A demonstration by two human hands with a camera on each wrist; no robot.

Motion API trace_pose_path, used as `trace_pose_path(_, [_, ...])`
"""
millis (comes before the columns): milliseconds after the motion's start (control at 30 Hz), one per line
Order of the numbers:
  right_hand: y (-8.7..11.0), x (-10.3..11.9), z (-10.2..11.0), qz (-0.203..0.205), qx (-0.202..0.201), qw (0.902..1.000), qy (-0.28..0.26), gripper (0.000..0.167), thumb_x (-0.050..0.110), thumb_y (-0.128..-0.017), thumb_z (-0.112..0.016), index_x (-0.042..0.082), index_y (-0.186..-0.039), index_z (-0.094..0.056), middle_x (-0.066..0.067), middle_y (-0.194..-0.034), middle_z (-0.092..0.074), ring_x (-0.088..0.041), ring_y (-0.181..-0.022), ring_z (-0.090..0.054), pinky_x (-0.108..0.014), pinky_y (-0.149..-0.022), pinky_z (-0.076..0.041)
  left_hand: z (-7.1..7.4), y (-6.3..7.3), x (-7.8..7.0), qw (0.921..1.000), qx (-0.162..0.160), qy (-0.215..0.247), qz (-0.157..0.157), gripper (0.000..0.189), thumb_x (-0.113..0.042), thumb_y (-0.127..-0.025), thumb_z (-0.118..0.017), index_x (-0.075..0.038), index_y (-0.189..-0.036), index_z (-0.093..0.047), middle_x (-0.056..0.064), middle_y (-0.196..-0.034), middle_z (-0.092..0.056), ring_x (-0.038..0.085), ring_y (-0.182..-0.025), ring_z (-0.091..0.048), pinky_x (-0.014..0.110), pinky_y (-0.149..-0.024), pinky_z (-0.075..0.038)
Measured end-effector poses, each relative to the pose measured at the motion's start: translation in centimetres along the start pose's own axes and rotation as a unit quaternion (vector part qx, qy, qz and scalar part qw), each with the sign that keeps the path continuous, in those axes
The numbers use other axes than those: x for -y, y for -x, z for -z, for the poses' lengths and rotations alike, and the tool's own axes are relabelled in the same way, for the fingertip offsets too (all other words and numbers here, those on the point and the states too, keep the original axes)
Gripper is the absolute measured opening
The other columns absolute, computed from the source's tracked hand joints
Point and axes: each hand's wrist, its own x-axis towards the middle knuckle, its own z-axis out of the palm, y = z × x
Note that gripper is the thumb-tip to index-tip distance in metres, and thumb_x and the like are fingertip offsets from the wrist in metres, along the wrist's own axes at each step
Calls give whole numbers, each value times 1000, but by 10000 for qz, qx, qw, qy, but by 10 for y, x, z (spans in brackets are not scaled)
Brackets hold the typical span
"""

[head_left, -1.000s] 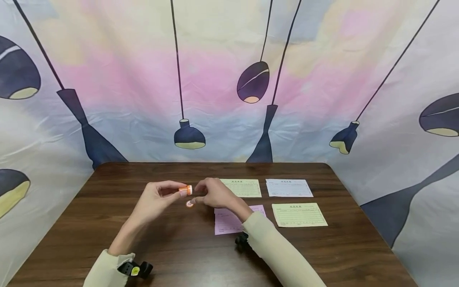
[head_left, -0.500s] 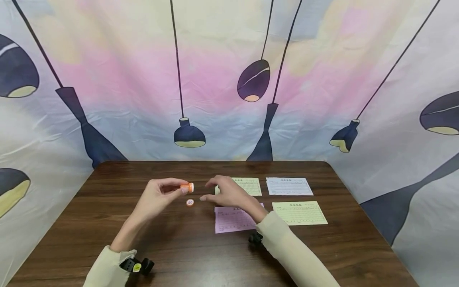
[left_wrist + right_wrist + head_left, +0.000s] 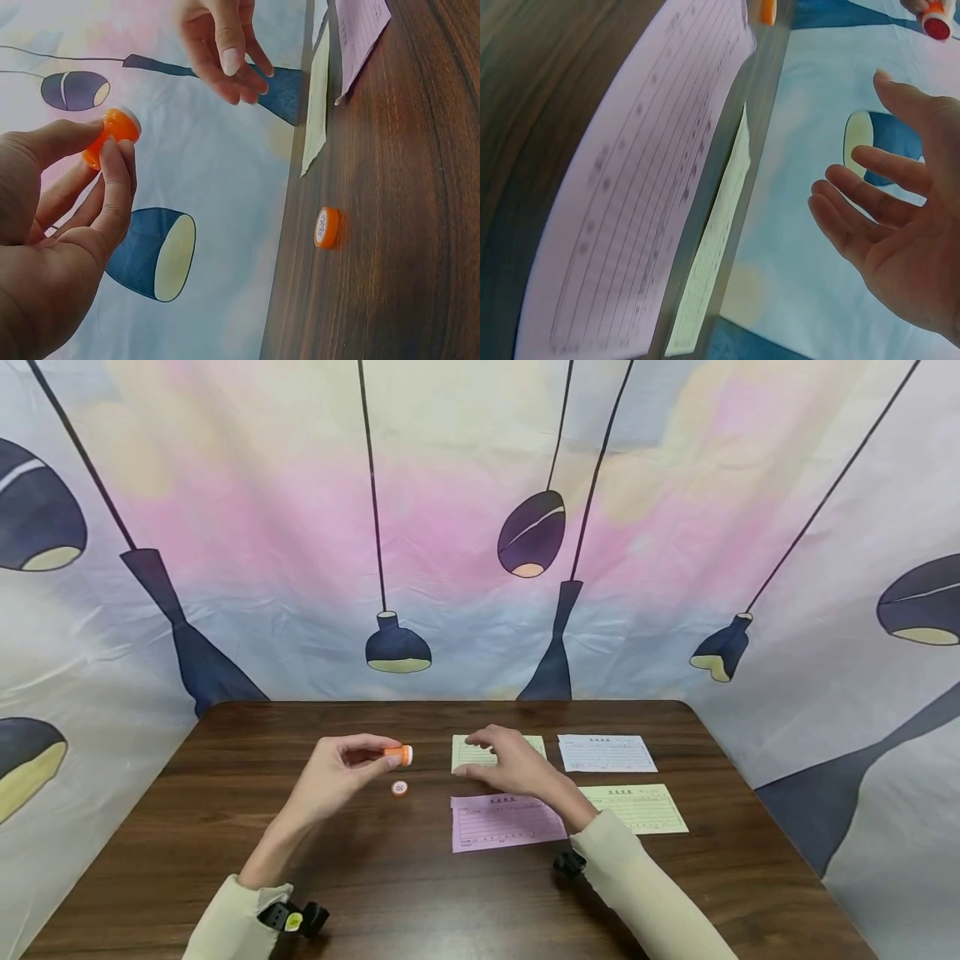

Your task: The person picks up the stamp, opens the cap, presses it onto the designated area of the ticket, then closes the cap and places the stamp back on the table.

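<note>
My left hand [image 3: 324,779] pinches a small orange stamp [image 3: 402,753] between thumb and fingers, held sideways above the table. A white ring circles its right end, and the right wrist view shows a round red face on the stamp [image 3: 937,28]. Below it, the orange cap [image 3: 399,788] lies on the wood, its white printed top facing up. My right hand [image 3: 519,766] hovers over the far-left yellow-green form [image 3: 461,753], partly hiding it. Its fingers are spread and relaxed, holding nothing, as the right hand [image 3: 900,202] in the right wrist view confirms.
A pink form [image 3: 506,825] lies near the middle of the dark wooden table [image 3: 420,902]. To its right is another yellow-green form [image 3: 637,810], with a pale blue-white form [image 3: 607,753] behind. A lamp-patterned cloth [image 3: 465,527] hangs beyond the table's far edge.
My right hand has drawn away from the cap, moving right over the yellow-green form, and its fingers have spread. The cap stays on the table. My left hand keeps its pinch on the stamp.
</note>
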Motion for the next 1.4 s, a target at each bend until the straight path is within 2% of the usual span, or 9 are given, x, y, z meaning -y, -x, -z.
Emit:
trace_pose_path(233, [6, -16, 11, 19, -215, 9996, 158, 62, 43, -96, -76, 6, -144, -62, -14, -144, -66, -33, -132, -63, -50, -109, -52, -4, -3, -2, 9997, -30, 224, 52, 27, -22, -92, -83, -8, -115, -80, 14, -112, -80, 11, -90, -77, 27, -80, -62])
trace_pose_path(433, [14, -29, 22, -101, 12, 9994, 341, 76, 53, -92, -77, 10, -151, -55, -12, -154, -58, -33, -144, -54, -54, -116, -46, -11, -7, -5, 9992, 24, 354, 162, 30, -24, -92, -84, -10, -118, -79, 13, -115, -79, 10, -93, -78, 26, -82, -62])
trace_pose_path(633, [23, -47, 33, -44, 201, 9983, 551, 88, 61, -90, -76, 12, -157, -48, -12, -161, -50, -34, -152, -46, -56, -119, -42, -15, -12, -9, 9988, 35, 430, 221, 29, -23, -92, -83, -10, -118, -79, 13, -115, -79, 10, -94, -78, 25, -82, -61])
trace_pose_path(1000, [43, -84, 39, -116, 547, 9923, 1103, 96, 66, -92, -71, 9, -162, -40, -17, -169, -38, -39, -156, -38, -60, -120, -41, -25, -21, -14, 9997, 57, 217, 118, 26, -22, -93, -82, -9, -115, -79, 14, -115, -78, 7, -91, -76, 22, -82, -60])
trace_pose_path(1167, [48, -100, 38, -194, 666, 9882, 1364, 97, 66, -92, -71, 7, -162, -39, -17, -170, -35, -40, -157, -36, -60, -119, -41, -32, -27, -18, 9997, 162, 118, 117, 23, -20, -94, -82, -10, -114, -79, 14, -114, -78, 12, -93, -77, 25, -82, -61])
trace_pose_path(1400, [51, -117, 40, -183, 1028, 9837, 1463, 97, 69, -95, -63, 11, -166, -31, -12, -175, -27, -37, -160, -30, -59, -123, -36, -41, -35, -24, 9998, 191, -79, 34, 18, -21, -93, -83, -14, -110, -80, 9, -108, -80, 13, -90, -76, 23, -77, -59])
